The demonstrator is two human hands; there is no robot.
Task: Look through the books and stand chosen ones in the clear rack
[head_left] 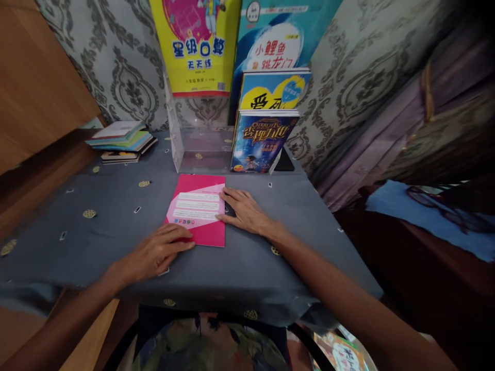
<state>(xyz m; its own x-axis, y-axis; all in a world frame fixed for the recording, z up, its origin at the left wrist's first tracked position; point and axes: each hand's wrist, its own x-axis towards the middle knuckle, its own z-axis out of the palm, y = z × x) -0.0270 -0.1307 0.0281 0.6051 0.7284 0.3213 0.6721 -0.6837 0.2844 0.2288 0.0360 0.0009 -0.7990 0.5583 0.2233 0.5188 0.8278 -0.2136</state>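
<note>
A pink booklet (199, 206) lies flat on the table (127, 247) at the middle of the frame, its paler central band carrying white text boxes and a short row of coloured characters. The left hand (162, 248), just below and left of it, rests its fingertips on the booklet's lower left corner, the fingers slightly bent; whether the thumb pinches the corner or merely lies against it, I cannot tell. The right hand (245, 210) is spread and relaxed on the other side, its thumb and fingertips touching the booklet's right edge without closing around it. The grey tablecloth is dotted with small yellow and white figures. In the upper middle of the frame, a clear plastic rack (207, 164) stands just beyond the booklet. A yellow book (199, 62) is upright at its left side; at its right are a teal book (288, 28), a blue and yellow book (276, 88) and, nearest the hands, a dark blue book (263, 139), each partly covering the one behind. Toward the upper left, a stack of thin books (121, 139) sits near the patterned wall (133, 85), its layers unevenly lined up. At the right of the frame, a pair of glasses (444, 206) lies on blue cloth (389, 201), well apart from the hands. A colourful book (342, 355) shows at the lower right, below the table.
</note>
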